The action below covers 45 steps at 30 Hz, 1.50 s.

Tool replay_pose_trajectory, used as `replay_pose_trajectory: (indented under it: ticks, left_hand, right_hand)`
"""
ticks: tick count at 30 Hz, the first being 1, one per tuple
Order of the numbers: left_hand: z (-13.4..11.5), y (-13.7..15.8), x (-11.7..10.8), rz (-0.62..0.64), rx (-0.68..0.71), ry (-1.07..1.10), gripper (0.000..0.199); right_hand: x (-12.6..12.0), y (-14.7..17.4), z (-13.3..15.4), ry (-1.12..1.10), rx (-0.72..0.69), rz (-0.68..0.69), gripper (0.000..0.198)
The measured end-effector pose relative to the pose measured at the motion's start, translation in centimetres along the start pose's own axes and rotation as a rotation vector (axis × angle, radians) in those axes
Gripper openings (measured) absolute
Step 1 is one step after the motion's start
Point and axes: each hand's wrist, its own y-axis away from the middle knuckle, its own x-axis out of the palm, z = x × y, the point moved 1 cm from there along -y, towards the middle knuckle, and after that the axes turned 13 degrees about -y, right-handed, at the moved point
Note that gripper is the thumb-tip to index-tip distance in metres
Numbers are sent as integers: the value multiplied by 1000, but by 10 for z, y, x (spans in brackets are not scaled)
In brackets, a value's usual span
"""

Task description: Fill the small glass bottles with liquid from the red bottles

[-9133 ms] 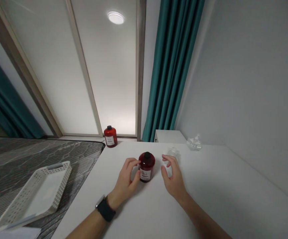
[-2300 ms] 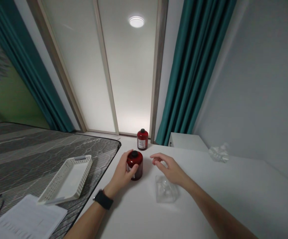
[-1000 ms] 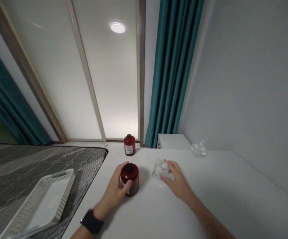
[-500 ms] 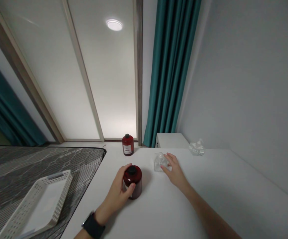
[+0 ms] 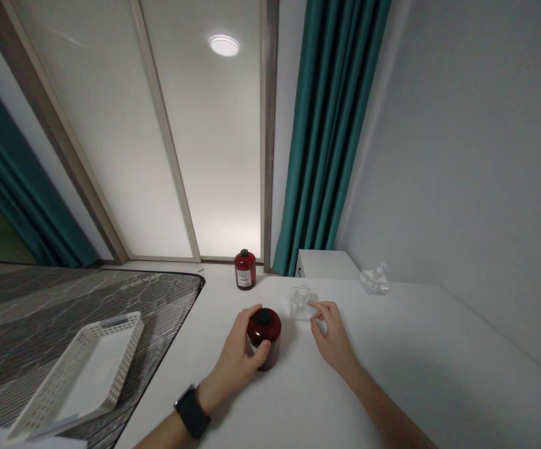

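My left hand is wrapped round a dark red bottle with a black cap, thumb in front and fingers on its far left side. The bottle is upright, low over or on the white table; I cannot tell which. To its right is my right hand, thumb and forefinger apart, with nothing seen between them. Its fingertips are at the right edge of a crumpled clear plastic wrapper lying on the table; whether they touch it is unclear. Farther back stands a second red bottle with a pale label and black cap.
A second clear plastic wrapper lies at the back right, near the wall. On the left, a white perforated basket rests on a dark striped surface. A white cabinet stands behind the table.
My left hand and the bottle have shifted right, towards the wrapper. The right hand has drawn slightly back from the wrapper, its fingers now at the edge. The view has moved slightly.
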Motion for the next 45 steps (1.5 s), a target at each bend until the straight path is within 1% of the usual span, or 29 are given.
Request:
replay_pose_trajectory:
  ticks: [5,8,11,15,17,19,21,24,26,29,30,32,34,36,40,43,45]
  left_hand:
    - [-15,-21,12,96,23,14,52]
    - [-20,-28,26,67,12,68,50]
    - [-19,-23,40,21,15,94,53]
    - [-12,-5,50,-8,-13,155,64]
    - [-10,3,50,7,-9,199,69]
    - [-12,7,50,43,17,238,80]
    - [-14,7,50,61,26,231,84]
    - [-16,4,47,3,59,142,75]
    - [-15,2,43,-61,165,49,72]
    - [-13,-1,35,-158,372,-176,71]
    - [-12,-2,32,-184,418,-256,70]
    - [-11,-5,28,-210,466,-386,66]
    - [-11,-7,26,-199,486,-485,62]
    - [-12,-8,25,-160,501,-571,60]
    - [-14,-8,25,-86,527,-667,61]
    - [-16,-7,26,-78,530,-657,62]
    - [-18,-7,26,-74,520,-642,63]
  right_hand:
    - [1,3,-3,-16,0,64,34]
    - [0,6,-6,-43,41,170,42]
    - [2,9,-4,-74,79,263,47]
    - [4,10,12,-104,88,340,48]
    - [6,12,21,-135,107,345,48]
    - [7,14,28,-170,132,341,49]
    - [9,16,32,-201,157,332,50]
    - [10,17,36,-238,176,317,49]
    - [10,18,40,-259,174,315,47]
    - [11,19,47,-279,143,308,46]
    - [11,21,49,-279,132,292,45]
    - [11,24,51,-259,117,222,38]
    - [9,28,52,-219,92,137,32]
    - [8,31,53,-176,37,98,29]
    - [8,31,53,-101,-57,113,21]
    - [7,27,51,-50,-45,108,14]
    - [6,23,50,-41,-32,152,13]
